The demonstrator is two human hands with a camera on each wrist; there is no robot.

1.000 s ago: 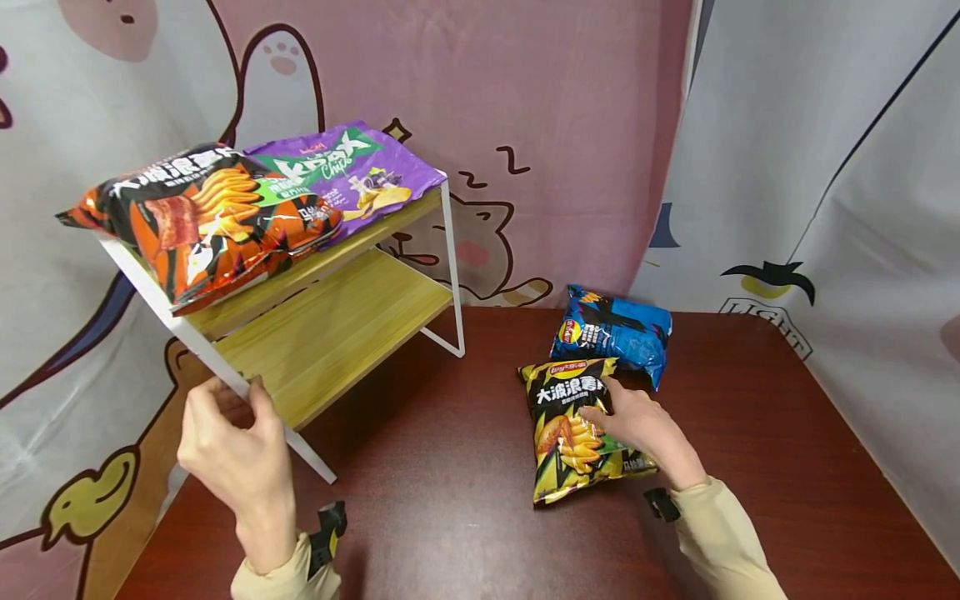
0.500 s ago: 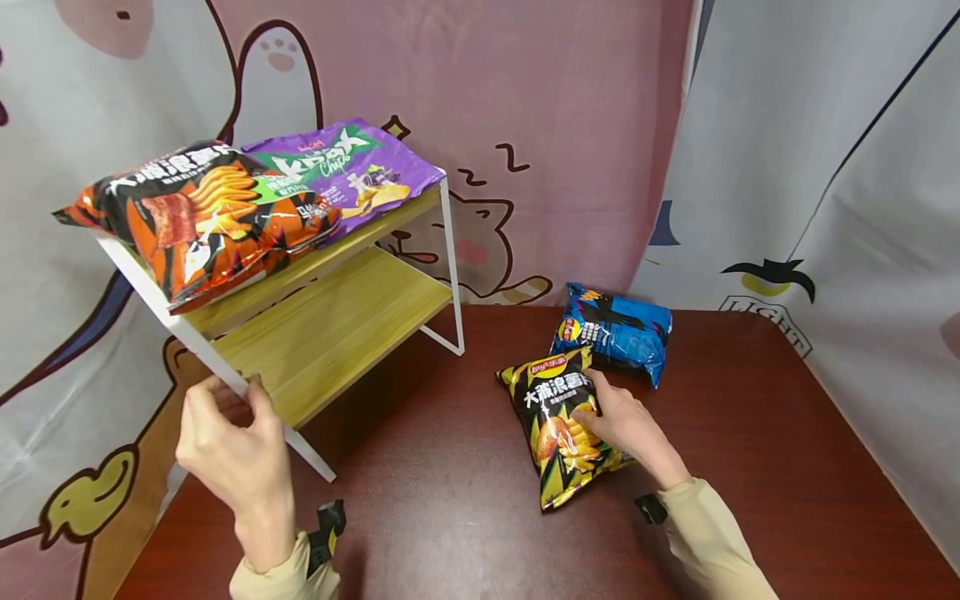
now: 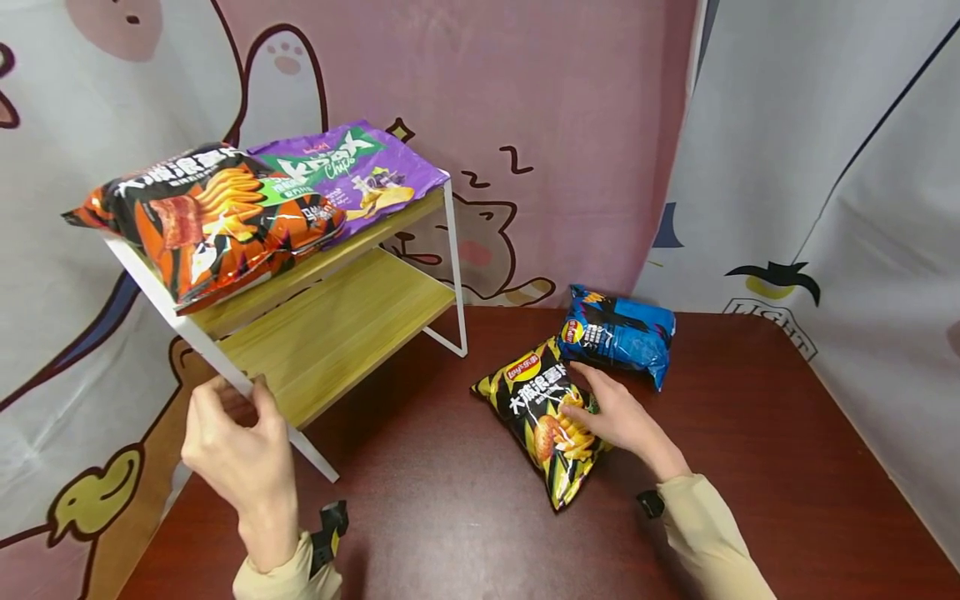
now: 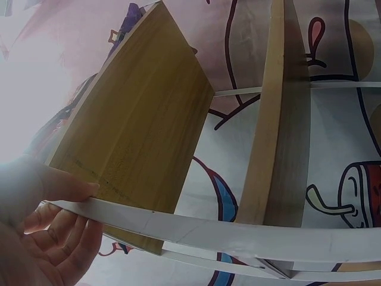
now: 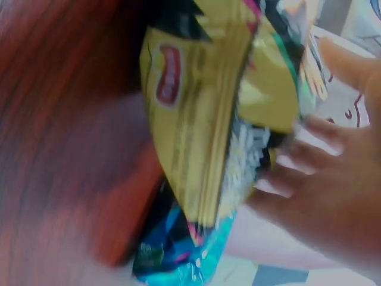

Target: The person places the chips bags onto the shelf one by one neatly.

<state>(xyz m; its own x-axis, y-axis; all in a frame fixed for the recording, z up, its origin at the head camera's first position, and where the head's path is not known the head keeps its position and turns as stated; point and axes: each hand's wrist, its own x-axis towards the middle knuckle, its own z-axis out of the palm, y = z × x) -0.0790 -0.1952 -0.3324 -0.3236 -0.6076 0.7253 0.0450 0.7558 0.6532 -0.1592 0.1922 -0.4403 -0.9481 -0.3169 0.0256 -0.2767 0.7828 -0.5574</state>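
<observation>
My left hand (image 3: 240, 454) pinches the white metal frame (image 3: 213, 358) of a two-tier wooden shelf; in the left wrist view the thumb lies over the bar and the fingers (image 4: 71, 238) curl under it. With my right hand (image 3: 618, 421) I hold a black and yellow bag of potato chips (image 3: 536, 408) by its right side, thumb on the printed front. The bag is tilted above or against the table; which, I cannot tell. The right wrist view is blurred and shows the bag's gold back seam (image 5: 208, 119) beside the fingers.
An orange and black chip bag (image 3: 225, 225) and a purple chip bag (image 3: 360, 171) lie on the upper shelf. The lower shelf (image 3: 345, 325) shows bare wood. A blue chip bag (image 3: 622, 333) lies at the table's back, close behind the yellow one. Printed curtains surround the table (image 3: 420, 517).
The right hand has turned the black and yellow bag, its top swinging left toward the shelf. The left hand stays on the frame.
</observation>
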